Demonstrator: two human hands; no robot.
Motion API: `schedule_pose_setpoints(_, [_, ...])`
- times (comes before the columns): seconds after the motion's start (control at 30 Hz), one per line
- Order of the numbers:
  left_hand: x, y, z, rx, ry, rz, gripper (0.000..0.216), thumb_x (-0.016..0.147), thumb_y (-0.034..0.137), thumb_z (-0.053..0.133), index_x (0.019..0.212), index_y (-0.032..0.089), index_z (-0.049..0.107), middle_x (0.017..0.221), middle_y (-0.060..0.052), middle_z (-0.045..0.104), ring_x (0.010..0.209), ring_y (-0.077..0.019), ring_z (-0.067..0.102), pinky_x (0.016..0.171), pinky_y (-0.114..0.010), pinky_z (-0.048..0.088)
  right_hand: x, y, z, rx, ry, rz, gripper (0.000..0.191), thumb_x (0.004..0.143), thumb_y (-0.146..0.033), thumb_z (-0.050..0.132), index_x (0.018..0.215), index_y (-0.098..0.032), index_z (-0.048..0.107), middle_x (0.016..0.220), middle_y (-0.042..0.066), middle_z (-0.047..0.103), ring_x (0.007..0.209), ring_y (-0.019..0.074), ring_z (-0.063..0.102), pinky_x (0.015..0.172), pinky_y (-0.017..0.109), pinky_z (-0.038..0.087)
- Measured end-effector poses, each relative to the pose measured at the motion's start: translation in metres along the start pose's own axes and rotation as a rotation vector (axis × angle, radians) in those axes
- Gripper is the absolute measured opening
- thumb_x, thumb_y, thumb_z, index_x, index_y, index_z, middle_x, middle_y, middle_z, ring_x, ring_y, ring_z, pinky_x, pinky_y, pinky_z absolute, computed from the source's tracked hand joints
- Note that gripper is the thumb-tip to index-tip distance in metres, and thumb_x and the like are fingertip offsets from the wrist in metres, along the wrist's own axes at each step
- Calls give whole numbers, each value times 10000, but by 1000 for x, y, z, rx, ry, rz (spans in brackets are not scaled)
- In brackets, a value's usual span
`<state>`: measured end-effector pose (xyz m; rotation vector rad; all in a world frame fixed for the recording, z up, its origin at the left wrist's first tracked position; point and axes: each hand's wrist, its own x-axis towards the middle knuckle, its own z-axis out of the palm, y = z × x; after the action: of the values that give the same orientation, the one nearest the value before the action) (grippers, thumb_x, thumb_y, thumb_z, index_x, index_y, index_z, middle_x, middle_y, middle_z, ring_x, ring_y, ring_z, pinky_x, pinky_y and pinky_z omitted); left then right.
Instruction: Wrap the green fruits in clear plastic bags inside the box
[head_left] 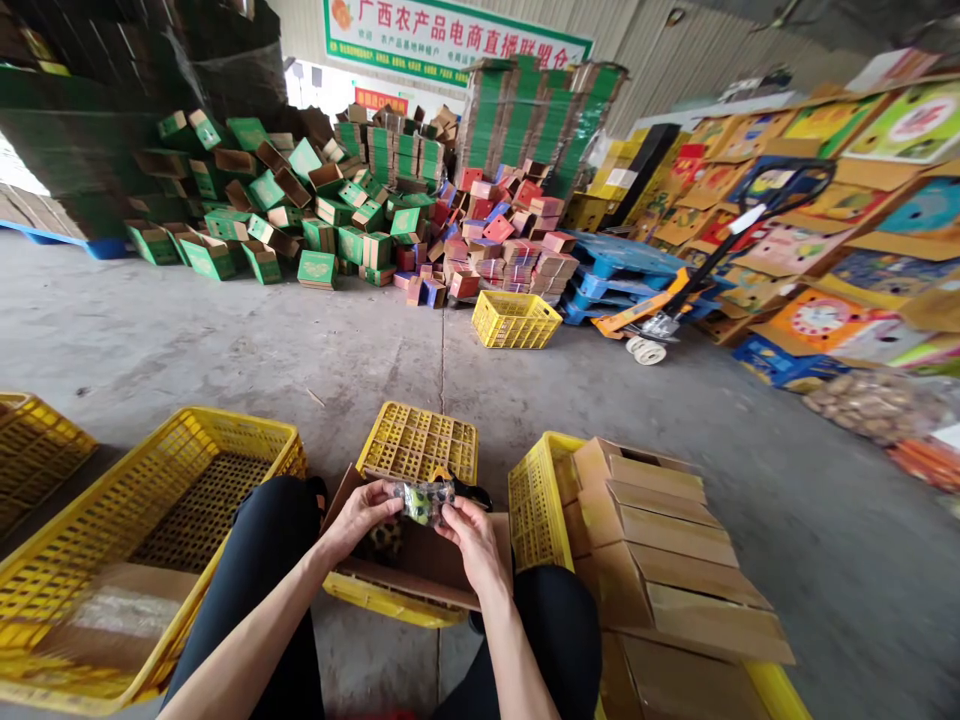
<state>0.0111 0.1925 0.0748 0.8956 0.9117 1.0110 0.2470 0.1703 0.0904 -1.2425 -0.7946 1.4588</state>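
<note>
Between both hands is a small clear plastic packet (421,503) with something green and dark printing on it. My left hand (371,512) pinches its left end, and my right hand (471,530) pinches the right end. Just below them is an open cardboard box (457,565) resting on a yellow crate (405,600) between my knees. Inside the box, partly hidden by my left hand, lies something with a dark spotted pattern (385,540). Behind the packet is a black and orange tool (474,493), its kind unclear.
Left is a large yellow crate (247,425) with a cardboard piece (112,615) inside. On the right, a yellow crate (536,510) holds several folded cardboard boxes (667,545). Farther off are another yellow crate (516,320), a pallet jack (675,300) and heaped green boxes (210,255).
</note>
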Motion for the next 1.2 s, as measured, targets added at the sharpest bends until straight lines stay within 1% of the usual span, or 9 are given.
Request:
schedule_pose_setpoints(0.23, [2,-3,-2,-6,7,36,494,685,571,992,813,192,702,795,-8,741,735,-164,673,723,-266,514,-4,-8,5,-133,-88,-38,500,730,-595,961,1132,-319,852,1123,59,850,1097,345,771,879,445,626])
schedule_pose_setpoints(0.37, [2,-3,-2,12,-16,27,483,702,579,981,842,192,727,841,-21,756,776,-175,689,746,-272,519,-5,-8,3,-174,-83,-53,450,739,-618,938,1057,-304,882,1082,63,860,1009,354,779,819,446,620])
schedule_pose_setpoints(0.5, [0,0,-1,36,-10,21,498,743,612,945,967,197,782,1031,-66,807,959,-234,738,831,-296,558,-3,-6,0,-200,-44,-100,467,749,-639,915,1051,-284,892,1095,71,866,930,329,788,801,440,631])
schedule_pose_setpoints(0.6, [-1,1,0,82,-9,-24,619,745,680,915,1107,194,789,1172,-111,819,1092,-292,754,856,-315,580,0,-7,-2,-226,-25,-152,507,748,-658,908,1085,-279,892,1119,75,872,1019,348,802,936,490,639])
schedule_pose_setpoints(0.73, [-1,-2,1,58,-16,-158,848,747,820,828,1278,166,726,1118,-167,832,980,-301,803,800,-344,608,0,-10,-2,-222,-21,-195,509,735,-659,925,1086,-292,896,1182,84,864,1192,380,780,1134,561,570])
schedule_pose_setpoints(0.87, [0,-6,-1,-53,-35,-238,897,799,919,679,1237,139,742,1084,-199,830,947,-307,820,773,-354,623,-4,-13,1,-212,-109,-213,455,740,-634,944,1040,-295,905,1225,95,852,1273,386,750,1185,573,543])
schedule_pose_setpoints(1.03, [-1,-6,-2,-38,-98,-173,684,746,640,945,1198,153,785,1168,-164,819,961,-272,810,786,-306,615,-10,-15,6,-207,-246,-217,362,787,-594,932,974,-285,908,1465,109,741,1410,398,661,1208,573,526])
schedule_pose_setpoints(1.13, [-2,-3,-2,-75,-99,-114,617,737,560,979,1171,158,806,1196,-148,810,955,-245,787,818,-307,617,-9,-15,5,-205,-246,-237,352,814,-573,911,1050,-312,900,1601,80,634,1500,383,579,1262,565,466])
schedule_pose_setpoints(1.2, [-3,-2,-2,-93,-82,-80,578,734,521,991,1160,171,817,1207,-131,806,976,-237,769,852,-312,616,-7,-13,3,-194,-211,-248,383,841,-578,881,1131,-329,883,1608,68,629,1527,365,551,1290,555,427])
